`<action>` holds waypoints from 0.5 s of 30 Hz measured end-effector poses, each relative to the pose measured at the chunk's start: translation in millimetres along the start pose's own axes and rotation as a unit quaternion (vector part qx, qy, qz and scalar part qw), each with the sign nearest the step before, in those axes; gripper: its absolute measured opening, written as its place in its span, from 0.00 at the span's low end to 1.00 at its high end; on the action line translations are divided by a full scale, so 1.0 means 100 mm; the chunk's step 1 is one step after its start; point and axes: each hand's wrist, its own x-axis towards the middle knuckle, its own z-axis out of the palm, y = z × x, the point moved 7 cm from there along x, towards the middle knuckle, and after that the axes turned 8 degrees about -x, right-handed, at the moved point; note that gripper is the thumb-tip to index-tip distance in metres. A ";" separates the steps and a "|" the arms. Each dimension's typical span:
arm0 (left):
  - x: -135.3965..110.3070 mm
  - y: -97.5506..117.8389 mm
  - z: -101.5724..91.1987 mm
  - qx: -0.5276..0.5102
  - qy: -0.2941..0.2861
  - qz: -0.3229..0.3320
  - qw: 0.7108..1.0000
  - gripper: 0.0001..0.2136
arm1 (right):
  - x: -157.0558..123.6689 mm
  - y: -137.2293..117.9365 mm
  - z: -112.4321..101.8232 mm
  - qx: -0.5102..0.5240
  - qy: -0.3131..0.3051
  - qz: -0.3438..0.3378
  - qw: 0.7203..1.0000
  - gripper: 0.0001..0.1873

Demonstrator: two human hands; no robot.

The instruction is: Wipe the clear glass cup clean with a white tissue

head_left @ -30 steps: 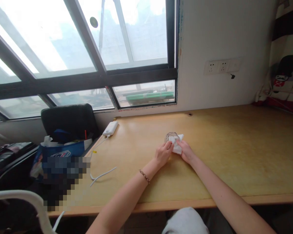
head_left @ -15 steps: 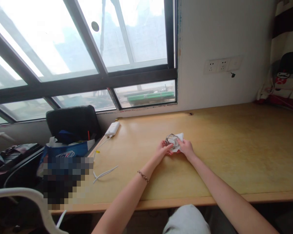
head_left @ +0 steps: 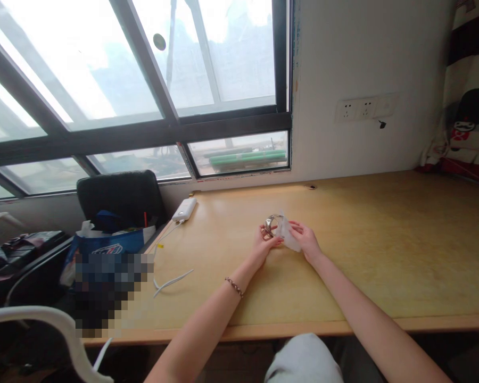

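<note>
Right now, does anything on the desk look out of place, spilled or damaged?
Nothing stands out. The left hand holds a metal band and the right hand a white cloth, just above the desk. The only loose thing is the white cable from the power bank, trailing at the desk's left edge.

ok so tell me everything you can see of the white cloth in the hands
The white cloth is a small, thin, soft-looking sheet, crumpled and slightly see-through; cloth or tissue, I cannot tell. The right hand holds it, on or just above the wooden desk. Its upper edge touches a small shiny ring-shaped object gripped by the left hand.
</note>
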 end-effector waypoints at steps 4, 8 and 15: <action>-0.07 0.11 0.11 0.088 -0.031 0.087 0.992 0.26 | -0.06 0.00 0.12 -0.018 -0.057 0.004 0.998 0.23; -0.16 0.15 0.18 0.242 -0.037 0.152 0.958 0.27 | -0.07 -0.04 0.13 -0.084 -0.055 -0.012 0.995 0.18; -0.22 0.19 0.30 0.363 -0.083 0.179 0.911 0.27 | -0.21 -0.43 -0.12 -0.329 0.129 -0.147 0.924 0.13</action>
